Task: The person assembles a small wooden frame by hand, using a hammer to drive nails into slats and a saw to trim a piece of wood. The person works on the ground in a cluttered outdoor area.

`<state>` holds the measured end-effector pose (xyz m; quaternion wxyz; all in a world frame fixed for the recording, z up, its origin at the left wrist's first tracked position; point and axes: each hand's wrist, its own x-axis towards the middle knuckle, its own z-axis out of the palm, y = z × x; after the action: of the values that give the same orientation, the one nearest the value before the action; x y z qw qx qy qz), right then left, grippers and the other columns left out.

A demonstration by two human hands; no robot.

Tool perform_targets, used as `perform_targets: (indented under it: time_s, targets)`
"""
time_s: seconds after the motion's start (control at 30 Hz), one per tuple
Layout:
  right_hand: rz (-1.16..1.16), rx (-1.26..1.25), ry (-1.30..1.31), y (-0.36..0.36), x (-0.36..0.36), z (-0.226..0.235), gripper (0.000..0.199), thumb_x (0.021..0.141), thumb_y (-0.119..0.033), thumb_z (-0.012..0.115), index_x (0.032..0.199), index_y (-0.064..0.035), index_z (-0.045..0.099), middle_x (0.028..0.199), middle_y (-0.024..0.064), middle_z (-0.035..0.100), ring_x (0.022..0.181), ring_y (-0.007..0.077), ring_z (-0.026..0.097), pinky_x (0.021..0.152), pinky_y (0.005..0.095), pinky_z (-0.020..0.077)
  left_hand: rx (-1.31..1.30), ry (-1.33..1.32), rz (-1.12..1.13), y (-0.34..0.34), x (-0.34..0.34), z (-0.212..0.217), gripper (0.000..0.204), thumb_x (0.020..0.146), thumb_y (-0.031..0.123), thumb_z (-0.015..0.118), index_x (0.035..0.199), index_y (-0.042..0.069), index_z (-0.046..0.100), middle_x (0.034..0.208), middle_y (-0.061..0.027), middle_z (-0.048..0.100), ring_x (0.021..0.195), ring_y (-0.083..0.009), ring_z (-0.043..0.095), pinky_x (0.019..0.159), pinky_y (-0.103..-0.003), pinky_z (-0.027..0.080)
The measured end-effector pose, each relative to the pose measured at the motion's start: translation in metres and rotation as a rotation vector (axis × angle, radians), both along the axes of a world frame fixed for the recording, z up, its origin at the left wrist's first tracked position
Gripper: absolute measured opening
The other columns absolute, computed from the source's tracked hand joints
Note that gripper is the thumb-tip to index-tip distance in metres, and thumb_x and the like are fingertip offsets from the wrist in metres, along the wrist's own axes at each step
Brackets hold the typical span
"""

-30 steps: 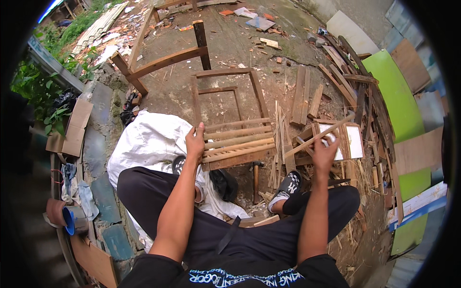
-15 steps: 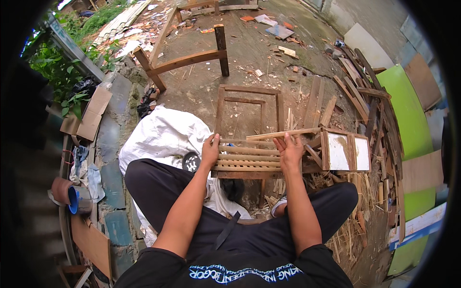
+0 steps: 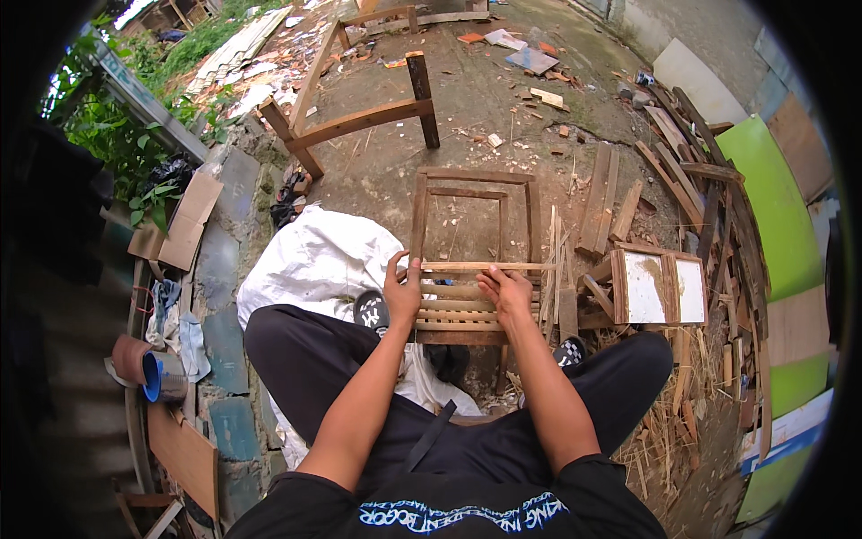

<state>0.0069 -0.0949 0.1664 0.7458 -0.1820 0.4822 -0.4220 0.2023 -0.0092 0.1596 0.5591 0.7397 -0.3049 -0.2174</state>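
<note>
Over littered ground (image 3: 377, 193), left grip (image 3: 403, 291) and right grip (image 3: 511, 295) hold a pale, narrow, straight wooden strip (image 3: 451, 266).

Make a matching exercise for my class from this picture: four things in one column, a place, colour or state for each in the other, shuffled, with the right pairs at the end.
Column one
1. Left hand
2. Bucket
3. Trousers
4. Right hand

Column two
A. Dark, on bent legs
B. At the left end of the stick
C. Fingers at the stick, short of its right end
D. Blue inside, on the left side of the picture

Right pairs: 1-B, 2-D, 3-A, 4-C
</note>
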Motion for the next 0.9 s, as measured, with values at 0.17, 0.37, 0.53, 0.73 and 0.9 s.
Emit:
perform_targets:
  time_s: [0.17,0.37,0.53,0.73,0.9]
  targets:
    - [0.062,-0.009,0.05,0.0,0.002,0.009,0.021,0.098,-0.009,0.073,0.105,0.0095,0.065,0.098,0.0176,0.073,0.083,0.0279,0.078,0.066,0.0317,0.067,0.042,0.04,0.05,0.001,0.001,0.001,0.035,0.1,0.034,0.073,0.126,0.012,0.063,0.103,-0.0144,0.075,0.096,-0.0248,0.072,0.083,-0.038,0.054]
    - [0.084,0.005,0.032,-0.002,-0.01,-0.001,0.023,0.1,-0.014,0.073,0.107,0.0068,0.067,0.099,0.016,0.074,0.081,0.0244,0.077,0.067,0.0304,0.0659,0.039,-0.045,-0.009,0.002,-0.016,0.013,0.037,0.1,0.03,0.072,0.132,0.015,0.061,0.099,-0.0157,0.076,0.095,-0.0244,0.073,0.082,-0.038,0.055]
    - [0.027,0.029,-0.072,-0.003,-0.005,-0.006,0.021,0.1,-0.014,0.073,0.108,0.0042,0.067,0.101,0.0149,0.075,0.081,0.023,0.076,0.067,0.0294,0.0652,-0.03,-0.03,-0.061,0.008,-0.006,0.007,0.036,0.103,0.028,0.069,0.136,0.016,0.059,0.098,-0.0156,0.077,0.095,-0.0209,0.073,0.084,-0.037,0.054]
    - [0.083,0.032,-0.008,0.001,0.001,-0.006,0.021,0.1,-0.015,0.073,0.11,0.0036,0.067,0.102,0.0142,0.075,0.078,0.0222,0.075,0.065,0.0303,0.065,-0.056,-0.013,-0.038,0.013,-0.009,0.006,0.028,0.105,0.027,0.067,0.129,0.014,0.062,0.099,-0.0149,0.076,0.094,-0.0199,0.07,0.085,-0.035,0.052]
    - [0.091,0.05,0.01,0.003,0.008,0.002,0.024,0.099,-0.017,0.075,0.108,0.0044,0.067,0.096,0.0151,0.075,0.072,0.0226,0.075,0.058,0.0313,0.0635,-0.098,-0.106,-0.052,0.013,-0.005,-0.001,0.023,0.106,0.027,0.065,0.122,0.011,0.063,0.098,-0.0136,0.075,0.092,-0.0188,0.068,0.084,-0.035,0.052]
